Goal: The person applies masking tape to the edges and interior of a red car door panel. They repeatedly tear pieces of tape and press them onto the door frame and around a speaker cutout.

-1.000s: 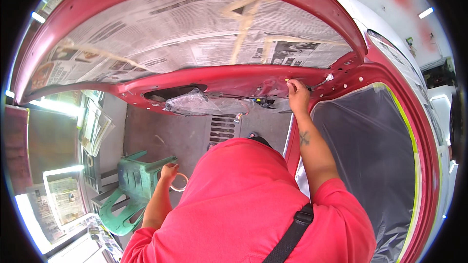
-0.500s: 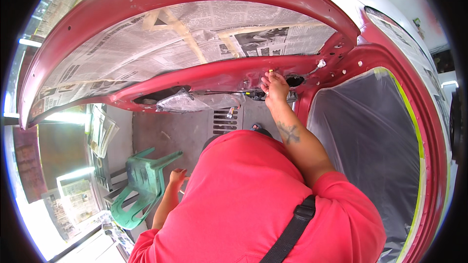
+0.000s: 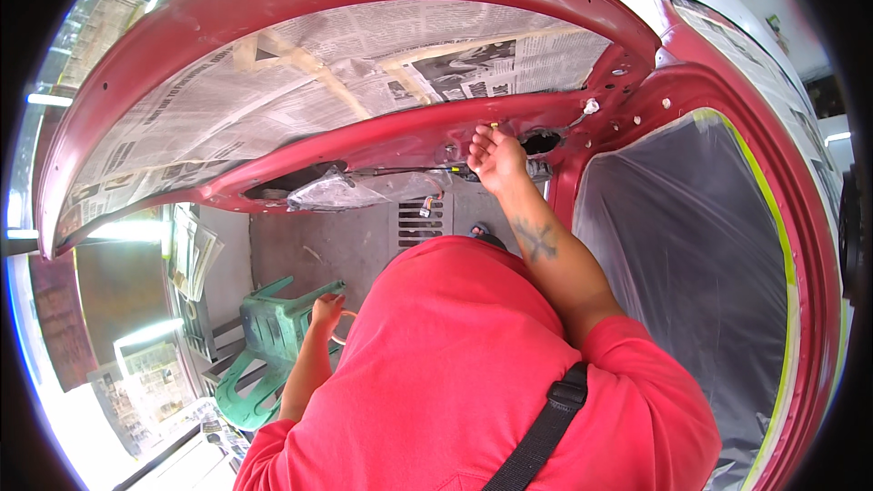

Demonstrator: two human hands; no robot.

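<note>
The wide red car door or lid panel [image 3: 364, 147] stretches across in front of me, its opening covered with newspaper [image 3: 355, 55] and strips of masking tape. My right hand [image 3: 497, 162] is raised to its lower band, fingers curled, palm partly facing me. At the fingertips a small yellow piece [image 3: 495, 125] shows against the red surface; whether the fingers pinch it or press it there is unclear. Low on the left, my left hand [image 3: 326, 309] is closed around a pale ring, like a roll of tape [image 3: 351, 315], partly hidden by my shirt.
A green plastic chair [image 3: 273, 327] stands beside my left arm. Loose plastic sheeting [image 3: 336, 189] and a wire connector [image 3: 426, 209] hang below the panel, over a floor grate [image 3: 418, 229]. Dark plastic film [image 3: 682, 282] edged with yellow-green tape covers the opening on the right.
My left hand has risen slightly and turned, bringing the pale ring into view. My right hand has shifted a little left, its fingers more curled. The whole view has tilted slightly.
</note>
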